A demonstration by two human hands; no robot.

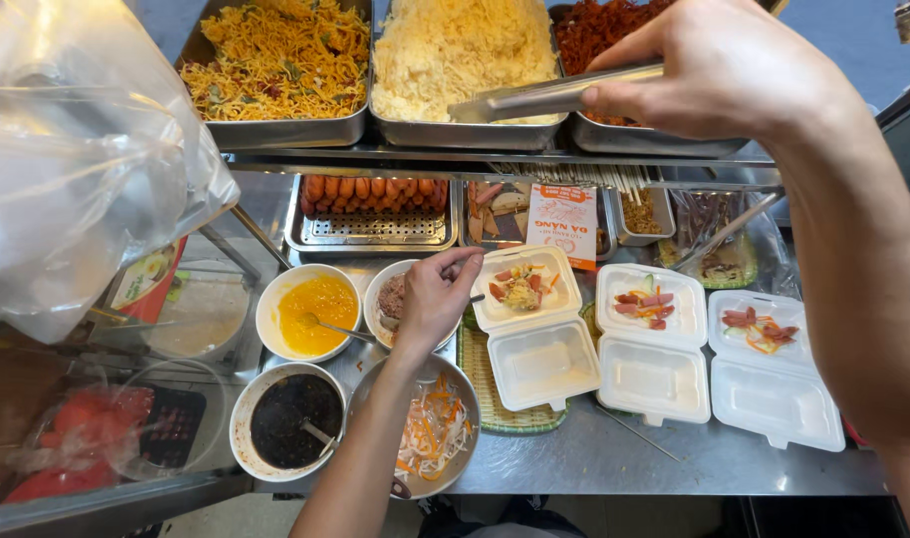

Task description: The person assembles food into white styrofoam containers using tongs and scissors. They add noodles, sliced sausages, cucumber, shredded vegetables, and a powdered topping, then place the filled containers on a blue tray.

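A street-food stall: steel trays point(275, 130) of toppings, foam takeaway boxes point(539, 329)

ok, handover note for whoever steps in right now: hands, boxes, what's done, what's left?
Left hand: closed on a utensil handle at the bowl of brownish filling, beside the left foam box.
Right hand: grip on metal tongs, tips in the tray of pale shredded food.
Three open foam boxes on the steel counter.
Done: left box holds the fullest mix; middle box and right box hold sausage slices with some shreds.
Left: the two sparser boxes look unfinished; all lids open.
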